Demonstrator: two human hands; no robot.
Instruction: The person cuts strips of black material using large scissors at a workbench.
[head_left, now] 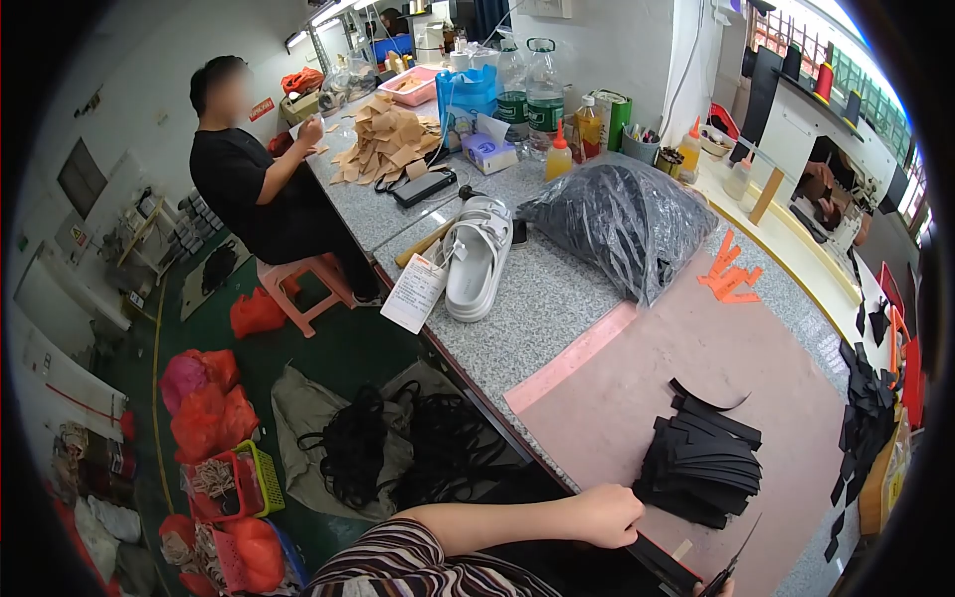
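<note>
Person wears a striped top [476,579]: narrow wavy bands, dark brown-black, cream, dull reddish brown. Left sleeve [383,552] short and loose, ending near the elbow. Left forearm [487,527] bare down to the left hand [607,516]. Right hand [727,589]: only a sliver shows, near edge.

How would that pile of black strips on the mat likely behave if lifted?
The black strips would probably flex, since the one at the far end curls. The pile looks apt to slide apart: its edges fan unevenly and no tie shows.

Right hand [727,589] mostly cut off by the bottom edge, lettering on the white tag [415,295] illegibly small.
</note>
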